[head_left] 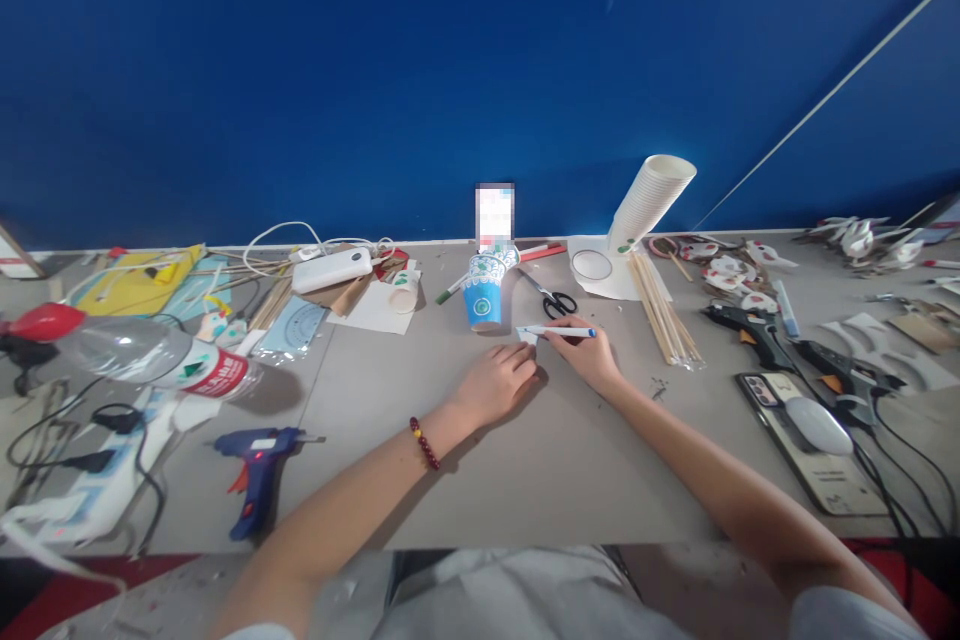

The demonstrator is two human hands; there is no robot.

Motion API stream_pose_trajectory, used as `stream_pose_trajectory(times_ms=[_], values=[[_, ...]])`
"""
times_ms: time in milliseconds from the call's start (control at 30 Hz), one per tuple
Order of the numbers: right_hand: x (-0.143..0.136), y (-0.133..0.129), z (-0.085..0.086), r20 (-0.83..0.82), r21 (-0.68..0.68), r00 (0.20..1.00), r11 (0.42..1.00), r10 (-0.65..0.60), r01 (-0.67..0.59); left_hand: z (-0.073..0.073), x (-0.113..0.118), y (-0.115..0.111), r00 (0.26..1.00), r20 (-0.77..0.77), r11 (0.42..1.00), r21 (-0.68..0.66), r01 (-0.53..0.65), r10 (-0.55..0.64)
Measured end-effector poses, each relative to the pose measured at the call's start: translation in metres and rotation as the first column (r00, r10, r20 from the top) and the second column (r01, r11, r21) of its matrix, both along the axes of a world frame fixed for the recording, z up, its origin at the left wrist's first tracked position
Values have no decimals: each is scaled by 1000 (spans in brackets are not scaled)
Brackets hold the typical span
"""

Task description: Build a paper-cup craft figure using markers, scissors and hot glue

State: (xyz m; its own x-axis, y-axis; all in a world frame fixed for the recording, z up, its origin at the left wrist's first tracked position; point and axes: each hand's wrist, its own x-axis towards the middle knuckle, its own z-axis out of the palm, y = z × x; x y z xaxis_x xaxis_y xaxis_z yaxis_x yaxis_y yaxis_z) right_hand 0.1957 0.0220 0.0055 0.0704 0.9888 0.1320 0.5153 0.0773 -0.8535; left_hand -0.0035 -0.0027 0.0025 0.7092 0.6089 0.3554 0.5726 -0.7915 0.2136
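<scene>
My right hand (589, 356) is closed round a white marker (559, 330) with a blue end, its tip to the left over a small white paper piece (527, 338). My left hand (495, 385) lies palm down, its fingers bent together and pressing on that piece at its near side; part of the paper is hidden by the fingers. Just beyond the hands stands a blue paper cup (482, 306) with a white patterned upper part. A pair of scissors (556, 302) with black handles lies behind the marker.
A leaning stack of paper cups (651, 200) and wooden sticks (664, 315) are at right. Glue guns (757, 332), a phone (802, 455) and a white mouse (819, 425) lie further right. At left are a blue glue gun (259, 470), a bottle (142, 350) and a power strip (112, 480).
</scene>
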Motion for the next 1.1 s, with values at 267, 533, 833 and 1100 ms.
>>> stream_pose_trajectory(times_ms=[267, 533, 833, 1100], values=[[0, 0, 0, 5, 0, 1000, 1000, 11, -11, 0, 1, 0, 1000, 4, 999, 32, 2, -2], [3, 3, -2, -101, -56, 994, 998, -42, 36, 0, 0, 0, 1000, 16, 1000, 14, 5, -5], [3, 3, -4, -108, -41, 993, 998, -42, 37, -1, 0, 0, 1000, 16, 1000, -4, 0, 0], [1, 2, -3, -1, 24, 1000, 999, -31, 31, 0, 1, 0, 1000, 17, 1000, 4, -1, 1]])
